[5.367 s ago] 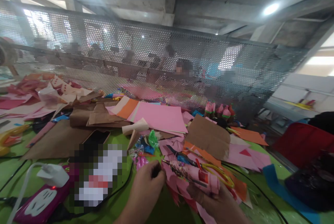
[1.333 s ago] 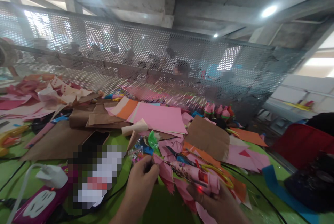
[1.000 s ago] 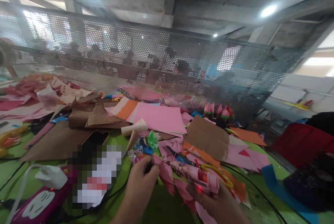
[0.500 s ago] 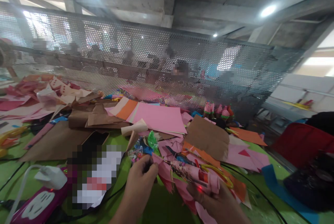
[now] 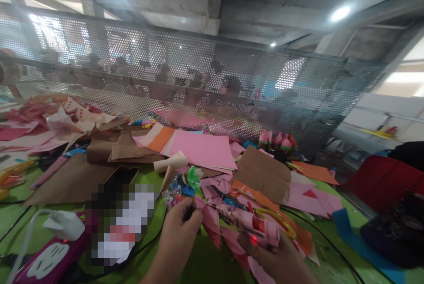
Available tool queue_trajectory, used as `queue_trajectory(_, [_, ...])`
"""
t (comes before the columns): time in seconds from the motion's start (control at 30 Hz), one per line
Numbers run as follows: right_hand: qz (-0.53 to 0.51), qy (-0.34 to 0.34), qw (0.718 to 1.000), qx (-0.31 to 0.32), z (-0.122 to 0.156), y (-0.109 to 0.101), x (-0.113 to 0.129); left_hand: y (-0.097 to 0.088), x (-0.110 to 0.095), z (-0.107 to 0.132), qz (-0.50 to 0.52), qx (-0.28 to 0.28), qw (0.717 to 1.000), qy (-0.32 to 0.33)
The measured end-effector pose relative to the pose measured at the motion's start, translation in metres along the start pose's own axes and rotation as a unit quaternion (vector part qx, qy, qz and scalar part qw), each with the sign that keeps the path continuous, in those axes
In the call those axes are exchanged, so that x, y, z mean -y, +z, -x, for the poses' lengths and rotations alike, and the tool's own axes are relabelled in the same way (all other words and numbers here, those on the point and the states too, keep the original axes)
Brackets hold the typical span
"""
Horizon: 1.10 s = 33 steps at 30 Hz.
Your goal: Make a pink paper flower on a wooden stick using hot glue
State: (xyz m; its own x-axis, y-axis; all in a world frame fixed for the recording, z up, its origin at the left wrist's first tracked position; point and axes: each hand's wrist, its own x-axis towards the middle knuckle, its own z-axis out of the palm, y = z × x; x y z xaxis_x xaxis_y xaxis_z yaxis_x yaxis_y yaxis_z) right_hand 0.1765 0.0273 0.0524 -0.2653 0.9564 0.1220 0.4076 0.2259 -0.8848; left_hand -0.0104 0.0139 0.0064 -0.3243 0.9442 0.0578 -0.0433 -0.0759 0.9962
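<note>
My left hand (image 5: pixel 180 229) is closed in a pinch at the edge of a piece of pink paper (image 5: pixel 210 221), which hangs to the right of its fingertips. My right hand (image 5: pixel 270 253) grips a glue gun (image 5: pixel 240 218) wrapped in pink patterned material, with a red light glowing near the fingers. The gun's thin tip points left, close above the pink paper; whether it touches is too small to tell. More pink paper pieces (image 5: pixel 234 240) lie under the gun. Clear and green wrappers (image 5: pixel 193 179) sit just beyond my left hand.
A pink sheet stack (image 5: pixel 205 147), brown paper (image 5: pixel 263 173) and orange scraps cover the back of the green table (image 5: pixel 145 270). On the left are a phone-like device, a purple power strip (image 5: pixel 49 257) with a white plug, and cables. A perforated metal screen (image 5: pixel 185 67) stands behind.
My left hand has shifted slightly to the right and down, and the pink paper at its fingers has moved a little with it. The right hand and glue gun are nearly still.
</note>
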Motion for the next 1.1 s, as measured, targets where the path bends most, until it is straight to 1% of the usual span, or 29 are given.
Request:
queue_trajectory(0.17, [0.018,0.006,1.000,-0.001,0.000,-0.002,-0.001,-0.001,-0.004,-0.001,0.012,-0.021,1.000,-0.007])
queue_trajectory(0.27, [0.005,0.008,1.000,-0.005,0.000,-0.002,-0.003,-0.005,-0.004,-0.002,0.015,-0.029,0.999,-0.015])
queue_trajectory(0.37, [-0.006,0.011,1.000,-0.021,-0.001,-0.002,-0.008,-0.009,-0.002,-0.003,0.016,-0.015,1.000,-0.016])
queue_trajectory(0.47, [0.002,0.019,1.000,-0.016,-0.002,-0.004,-0.015,-0.012,-0.001,-0.005,0.014,0.000,1.000,-0.009])
queue_trajectory(0.57, [0.020,0.003,1.000,-0.006,-0.004,-0.005,-0.018,-0.011,-0.002,-0.004,0.006,0.000,1.000,-0.011])
queue_trajectory(0.67, [0.015,-0.006,1.000,-0.015,-0.003,-0.004,-0.015,-0.007,-0.003,-0.002,-0.006,0.000,1.000,-0.009])
queue_trajectory(0.8, [0.010,0.001,0.999,-0.032,-0.001,-0.001,-0.010,-0.005,-0.003,-0.001,-0.016,-0.020,1.000,0.000])
queue_trajectory(0.87, [0.023,-0.010,0.999,-0.036,-0.002,-0.003,-0.010,-0.007,-0.003,-0.001,-0.014,-0.011,1.000,-0.002])
queue_trajectory(0.97, [0.035,-0.028,0.999,-0.016,-0.004,-0.006,-0.012,-0.010,-0.002,-0.002,-0.018,-0.005,1.000,0.000])
queue_trajectory(1.03, [0.028,-0.038,0.999,-0.003,-0.006,-0.007,-0.014,-0.011,-0.003,-0.003,-0.022,-0.010,1.000,0.004])
queue_trajectory(1.1, [0.014,-0.043,0.999,-0.005,-0.006,-0.007,-0.014,-0.012,-0.003,-0.003,-0.022,-0.015,1.000,0.005])
